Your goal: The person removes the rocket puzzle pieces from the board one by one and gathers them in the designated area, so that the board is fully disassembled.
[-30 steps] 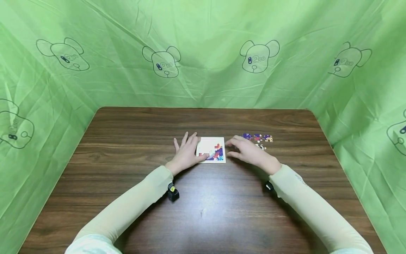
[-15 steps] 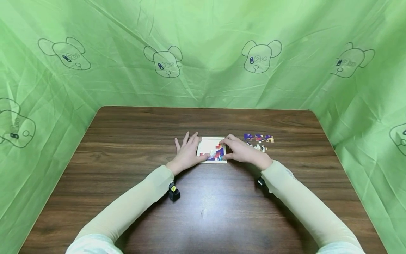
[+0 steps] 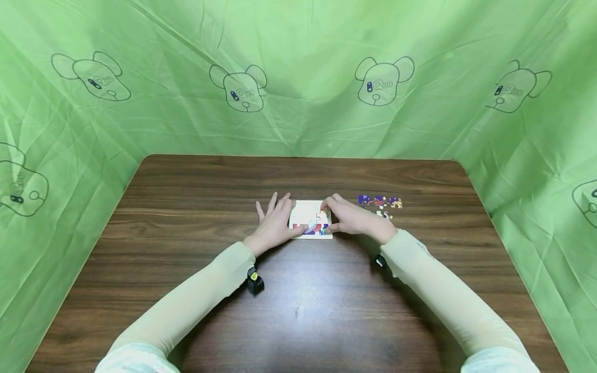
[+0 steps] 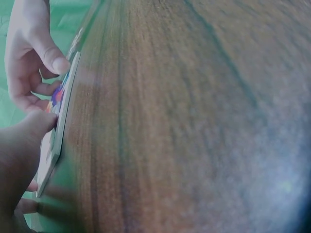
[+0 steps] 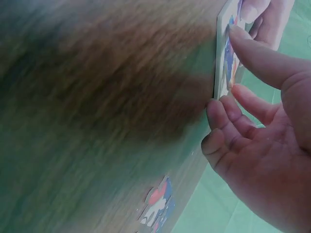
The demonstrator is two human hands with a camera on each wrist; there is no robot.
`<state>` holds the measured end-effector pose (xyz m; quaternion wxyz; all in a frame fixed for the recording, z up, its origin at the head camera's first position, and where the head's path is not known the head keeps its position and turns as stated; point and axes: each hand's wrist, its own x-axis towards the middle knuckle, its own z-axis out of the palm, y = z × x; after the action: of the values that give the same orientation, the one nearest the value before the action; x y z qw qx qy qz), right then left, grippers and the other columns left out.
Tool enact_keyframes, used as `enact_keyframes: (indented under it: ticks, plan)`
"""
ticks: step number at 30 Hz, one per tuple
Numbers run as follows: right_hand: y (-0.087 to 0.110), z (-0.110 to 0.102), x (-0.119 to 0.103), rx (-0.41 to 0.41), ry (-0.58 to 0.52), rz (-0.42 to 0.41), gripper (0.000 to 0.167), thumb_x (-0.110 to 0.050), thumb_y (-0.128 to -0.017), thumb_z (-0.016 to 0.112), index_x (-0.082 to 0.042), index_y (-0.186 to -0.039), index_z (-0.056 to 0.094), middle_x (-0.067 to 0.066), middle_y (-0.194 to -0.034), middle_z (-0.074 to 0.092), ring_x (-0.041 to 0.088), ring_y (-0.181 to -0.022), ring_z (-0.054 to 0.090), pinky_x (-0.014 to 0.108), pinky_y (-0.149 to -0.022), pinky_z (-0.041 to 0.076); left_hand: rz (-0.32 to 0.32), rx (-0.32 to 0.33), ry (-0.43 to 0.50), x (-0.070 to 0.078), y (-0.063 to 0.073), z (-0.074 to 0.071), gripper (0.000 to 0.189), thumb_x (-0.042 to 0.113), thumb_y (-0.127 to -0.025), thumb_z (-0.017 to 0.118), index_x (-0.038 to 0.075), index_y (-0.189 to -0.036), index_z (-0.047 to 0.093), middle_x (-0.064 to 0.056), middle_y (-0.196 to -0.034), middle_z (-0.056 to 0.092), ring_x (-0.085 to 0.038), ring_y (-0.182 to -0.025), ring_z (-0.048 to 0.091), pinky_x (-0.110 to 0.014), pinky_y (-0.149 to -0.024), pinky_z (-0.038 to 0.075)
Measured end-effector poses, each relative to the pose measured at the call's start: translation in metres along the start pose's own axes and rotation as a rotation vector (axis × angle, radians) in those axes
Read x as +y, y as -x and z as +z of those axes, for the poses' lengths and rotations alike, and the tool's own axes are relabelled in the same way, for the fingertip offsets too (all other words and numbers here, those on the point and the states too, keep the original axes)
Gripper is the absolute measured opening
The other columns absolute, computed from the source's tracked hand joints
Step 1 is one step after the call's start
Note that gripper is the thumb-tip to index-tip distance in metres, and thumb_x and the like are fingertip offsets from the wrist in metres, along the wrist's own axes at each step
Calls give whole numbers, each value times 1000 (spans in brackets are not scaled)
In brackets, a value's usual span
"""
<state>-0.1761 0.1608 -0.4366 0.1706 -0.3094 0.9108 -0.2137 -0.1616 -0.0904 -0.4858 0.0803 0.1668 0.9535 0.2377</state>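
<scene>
A small white-framed jigsaw puzzle board point(image 3: 306, 208) lies flat on the table, with colourful pieces along its lower and right parts. On its left side rests my left hand point(image 3: 272, 224), fingers spread and thumb lying over the lower pieces. My right hand point(image 3: 352, 215) reaches over the board's right edge, its thumb and index finger touching the puzzle there and standing apart. In the right wrist view the right thumb point(image 5: 265, 60) lies against the board's pieces, and the other fingers bend loosely beside the edge. Whether a loose piece sits under these fingertips is unclear.
Several loose puzzle pieces point(image 3: 380, 201) lie on the brown wooden table point(image 3: 298, 295) right of the board, some partly behind the right hand. A green curtain point(image 3: 303, 129) with dog-face drawings hangs behind and beside the table.
My right hand has moved left from beside the board onto its right edge. The pieces under it now look paler and more orange. My left hand stays in place.
</scene>
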Motion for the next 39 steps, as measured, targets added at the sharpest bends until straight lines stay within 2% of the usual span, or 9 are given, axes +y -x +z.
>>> enact_keyframes:
  ticks: [10,16,21,29,39]
  plan:
    - [2,4,-3,61,61,-78,52,-15,-91,82,3,-132,54,19,-123,60,32,-113,63,49,-103,51,-1,-3,-9,0,2,0,84,63,-92,68,10,-153,47,-14,-170,27,-41,-160,6,-79,-113,-10]
    - [-1,5,-2,137,83,-135,34,-10,-93,79,3,-122,66,15,-110,67,26,-95,67,42,-88,57,-4,-6,-3,0,2,-1,84,62,-92,69,10,-154,46,-13,-171,26,-41,-160,5,-79,-113,-12]
    - [-4,6,-1,138,74,-153,31,-8,-93,78,2,-121,69,12,-108,67,21,-89,66,38,-84,58,-4,-9,0,0,1,0,85,63,-92,68,10,-155,45,-13,-171,25,-40,-160,4,-78,-113,-13]
    - [-1,7,7,128,60,-123,34,-10,-95,76,2,-125,67,13,-111,68,24,-91,66,39,-85,57,-2,-5,-21,0,2,0,84,62,-92,69,10,-155,46,-13,-171,26,-41,-160,5,-79,-114,-10]
    - [12,6,16,129,77,-143,36,-8,-93,77,4,-126,69,16,-116,67,27,-101,66,43,-92,56,1,5,-28,2,3,-2,83,60,-93,68,9,-154,46,-14,-170,27,-41,-160,7,-79,-114,-8]
